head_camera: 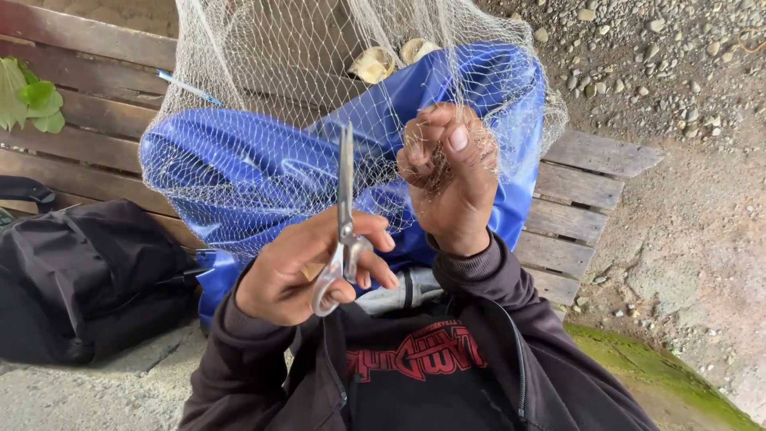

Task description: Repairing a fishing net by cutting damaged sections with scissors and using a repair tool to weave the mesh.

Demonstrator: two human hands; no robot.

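My left hand [297,267] holds a pair of metal scissors [344,209] with the blades closed and pointing up, fingers through the handles. My right hand [452,172] is clenched on a bunch of fine white fishing net [263,80], pinching the mesh just right of the scissor tips. The net hangs down in front of me and drapes over a blue tarp bag [239,172] that lies on a wooden bench [574,199]. Both arms wear dark sleeves.
A black backpack [80,279] sits at the left against the bench. Green leaves [28,100] show at the far left. Gravel and bare ground [678,120] lie to the right, with a mossy concrete edge [654,367] at lower right.
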